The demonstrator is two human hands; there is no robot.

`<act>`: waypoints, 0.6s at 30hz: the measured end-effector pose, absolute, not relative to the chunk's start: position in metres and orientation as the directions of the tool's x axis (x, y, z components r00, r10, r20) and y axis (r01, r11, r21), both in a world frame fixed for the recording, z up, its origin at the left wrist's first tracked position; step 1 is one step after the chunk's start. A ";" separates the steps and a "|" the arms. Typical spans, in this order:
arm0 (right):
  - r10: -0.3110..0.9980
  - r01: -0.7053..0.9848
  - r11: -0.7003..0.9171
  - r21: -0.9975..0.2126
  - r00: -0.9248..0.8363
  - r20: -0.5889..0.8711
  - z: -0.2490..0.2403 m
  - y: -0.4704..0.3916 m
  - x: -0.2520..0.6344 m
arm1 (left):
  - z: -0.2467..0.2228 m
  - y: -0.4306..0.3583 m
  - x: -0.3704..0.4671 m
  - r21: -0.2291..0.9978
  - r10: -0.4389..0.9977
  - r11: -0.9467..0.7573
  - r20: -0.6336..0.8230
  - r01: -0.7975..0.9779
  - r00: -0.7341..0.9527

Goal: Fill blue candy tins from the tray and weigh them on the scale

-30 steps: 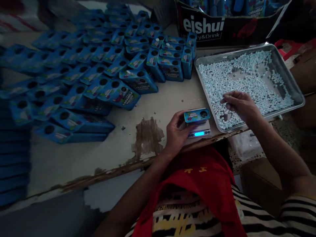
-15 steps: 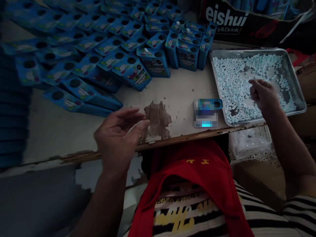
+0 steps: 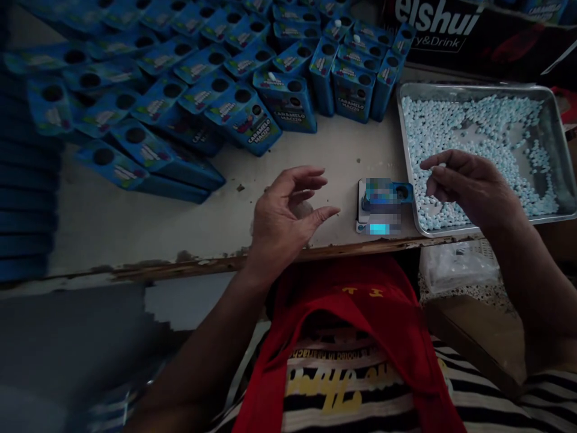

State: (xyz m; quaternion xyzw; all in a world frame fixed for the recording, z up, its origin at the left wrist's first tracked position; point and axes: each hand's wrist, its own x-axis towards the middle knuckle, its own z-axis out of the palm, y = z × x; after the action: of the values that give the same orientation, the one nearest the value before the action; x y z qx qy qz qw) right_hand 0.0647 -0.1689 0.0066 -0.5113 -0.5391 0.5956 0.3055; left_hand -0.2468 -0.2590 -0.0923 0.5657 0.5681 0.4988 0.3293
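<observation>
My left hand point(image 3: 288, 216) is held over the table with fingers and thumb spread apart and nothing in it. To its right a blue candy box point(image 3: 376, 195) lies on a small digital scale point(image 3: 378, 228) with a lit display; part of it is blurred out. The box's blue flap point(image 3: 402, 192) reaches the tray's edge. Over the left part of a metal tray point(image 3: 408, 132) my right hand point(image 3: 471, 183) pinches a small pale candy point(image 3: 440, 166) between thumb and fingers. Loose white and pale-blue candies point(image 3: 435, 114) cover much of the tray.
Rows of blue boxes point(image 3: 246, 123) with dark round holes on top fill the table's back and left. A black carton point(image 3: 433, 36) stands behind the tray. The table's worn front edge point(image 3: 216, 263) runs before me. A plastic bag point(image 3: 460, 267) lies below it.
My left hand has moved right toward the scale and its fingers have opened wider. My right hand has shifted left over the tray, and a candy now shows in its pinch.
</observation>
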 end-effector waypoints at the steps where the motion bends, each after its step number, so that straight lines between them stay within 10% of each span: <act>1: 0.910 0.197 -0.222 -0.955 -0.309 -0.276 0.008 -0.169 0.063 | -0.092 -0.258 -0.244 0.938 0.973 -0.135 0.186 0.319 -0.133; 18: 0.941 0.409 0.021 -0.912 -0.317 -0.120 0.025 -0.168 0.075 | -0.121 -0.226 -0.185 0.957 0.992 -0.117 0.126 0.267 -0.017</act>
State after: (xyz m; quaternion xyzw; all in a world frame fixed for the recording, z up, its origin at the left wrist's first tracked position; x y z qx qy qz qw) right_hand 0.0751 -0.1680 0.0246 -0.5131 -0.6577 0.4754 0.2795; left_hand -0.1849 -0.2264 -0.1213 0.5838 0.5390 0.4667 0.3884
